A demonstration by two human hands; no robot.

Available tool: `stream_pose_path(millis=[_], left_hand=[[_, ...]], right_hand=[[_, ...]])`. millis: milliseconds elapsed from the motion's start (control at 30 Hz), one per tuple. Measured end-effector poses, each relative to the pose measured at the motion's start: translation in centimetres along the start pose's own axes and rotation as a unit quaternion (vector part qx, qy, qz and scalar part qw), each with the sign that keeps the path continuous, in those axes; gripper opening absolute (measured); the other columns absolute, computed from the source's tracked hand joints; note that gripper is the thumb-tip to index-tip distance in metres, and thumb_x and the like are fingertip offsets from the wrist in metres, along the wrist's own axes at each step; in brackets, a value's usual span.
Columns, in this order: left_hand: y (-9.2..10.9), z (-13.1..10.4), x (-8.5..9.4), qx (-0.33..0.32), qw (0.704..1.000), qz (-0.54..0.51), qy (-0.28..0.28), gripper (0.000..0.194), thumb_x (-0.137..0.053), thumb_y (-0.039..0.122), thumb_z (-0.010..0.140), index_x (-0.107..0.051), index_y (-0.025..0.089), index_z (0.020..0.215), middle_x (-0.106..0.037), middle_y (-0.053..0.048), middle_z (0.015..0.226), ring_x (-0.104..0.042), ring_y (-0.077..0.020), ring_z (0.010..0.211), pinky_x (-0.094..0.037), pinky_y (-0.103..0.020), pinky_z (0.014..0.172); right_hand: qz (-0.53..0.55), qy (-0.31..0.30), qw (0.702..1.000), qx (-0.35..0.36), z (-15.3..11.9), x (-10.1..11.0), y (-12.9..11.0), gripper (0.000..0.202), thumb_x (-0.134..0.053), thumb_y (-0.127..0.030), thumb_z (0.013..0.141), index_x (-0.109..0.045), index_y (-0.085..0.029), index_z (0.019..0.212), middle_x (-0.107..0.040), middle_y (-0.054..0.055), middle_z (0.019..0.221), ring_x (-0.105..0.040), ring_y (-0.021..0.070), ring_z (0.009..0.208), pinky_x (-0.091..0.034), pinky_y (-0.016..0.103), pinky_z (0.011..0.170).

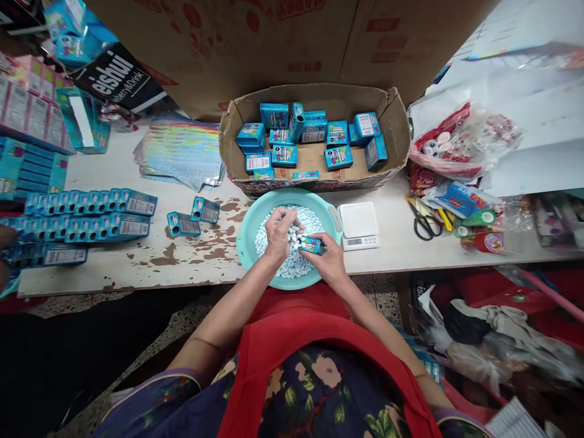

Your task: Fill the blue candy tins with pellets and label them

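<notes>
A turquoise basin (247,250) full of small white candies (296,267) stands at the table's front edge. Over it, my right hand (329,261) grips a small blue candy box (310,244), tilted with one end toward my left hand. My left hand (279,232) is curled above the candies, its fingers closed round a few white ones at the near end of the box. The inside of the box is hidden from this angle.
Behind the basin a cardboard tray (314,179) holds several blue boxes. A white scale (359,224) sits right of the basin, with scissors (424,222) beyond. Two blue boxes (183,224) and rows of boxes (91,225) lie left; another person's hand (6,237) is at the left edge.
</notes>
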State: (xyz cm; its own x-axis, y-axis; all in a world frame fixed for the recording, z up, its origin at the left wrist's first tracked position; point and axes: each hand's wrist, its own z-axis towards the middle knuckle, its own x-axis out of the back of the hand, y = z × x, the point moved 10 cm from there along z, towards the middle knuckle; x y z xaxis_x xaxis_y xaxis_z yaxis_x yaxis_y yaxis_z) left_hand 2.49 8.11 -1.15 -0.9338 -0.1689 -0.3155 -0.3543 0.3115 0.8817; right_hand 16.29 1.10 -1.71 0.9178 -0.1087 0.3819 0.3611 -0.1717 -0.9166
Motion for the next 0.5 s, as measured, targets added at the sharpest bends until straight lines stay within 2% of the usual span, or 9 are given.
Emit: stream_pose_path(millis=[100, 267, 400, 500], left_hand=[[0.21, -0.06, -0.38, -0.009, 1.0, 0.0, -0.013, 0.026, -0.07, 0.037, 0.076, -0.051, 0.018, 0.072, -0.053, 0.005, 0.055, -0.059, -0.0112, 0.049, -0.049, -0.022, 0.051], [0.28, -0.35, -0.69, -0.013, 1.0, 0.005, -0.026, 0.024, -0.07, 0.036, 0.076, -0.056, 0.017, 0.082, -0.061, 0.002, 0.067, -0.062, -0.0116, 0.053, -0.049, -0.022, 0.051], [0.76, -0.5, -0.77, -0.041, 0.999, 0.009, -0.025, 0.02, -0.069, 0.034, 0.078, -0.057, 0.018, 0.081, -0.055, 0.004, 0.056, -0.061, -0.0123, 0.054, -0.05, -0.023, 0.055], [0.79, -0.46, -0.7, -0.047, 0.999, 0.016, -0.018, 0.02, -0.069, 0.035, 0.079, -0.058, 0.018, 0.078, -0.057, 0.004, 0.056, -0.062, -0.0129, 0.055, -0.049, -0.024, 0.055]], right_hand=[[0.013, 0.002, 1.0, -0.013, -0.06, 0.17, 0.05, 0.035, -0.079, -0.036, 0.067, -0.064, -0.024, 0.096, -0.068, 0.002, 0.094, -0.063, 0.0231, 0.09, -0.047, 0.036, 0.083], [0.023, -0.005, 1.0, -0.018, 0.04, 0.35, -0.1, 0.034, -0.08, -0.035, 0.067, -0.064, -0.024, 0.095, -0.068, 0.002, 0.094, -0.063, 0.0226, 0.089, -0.048, 0.035, 0.081], [0.037, -0.008, 0.999, -0.02, 0.21, 0.24, -0.08, 0.034, -0.08, -0.034, 0.067, -0.064, -0.024, 0.095, -0.068, 0.002, 0.093, -0.063, 0.0223, 0.089, -0.048, 0.035, 0.081], [0.043, -0.014, 0.999, -0.027, 0.35, 0.06, -0.01, 0.034, -0.08, -0.033, 0.067, -0.064, -0.023, 0.095, -0.068, 0.001, 0.092, -0.063, 0.022, 0.087, -0.048, 0.035, 0.08]])
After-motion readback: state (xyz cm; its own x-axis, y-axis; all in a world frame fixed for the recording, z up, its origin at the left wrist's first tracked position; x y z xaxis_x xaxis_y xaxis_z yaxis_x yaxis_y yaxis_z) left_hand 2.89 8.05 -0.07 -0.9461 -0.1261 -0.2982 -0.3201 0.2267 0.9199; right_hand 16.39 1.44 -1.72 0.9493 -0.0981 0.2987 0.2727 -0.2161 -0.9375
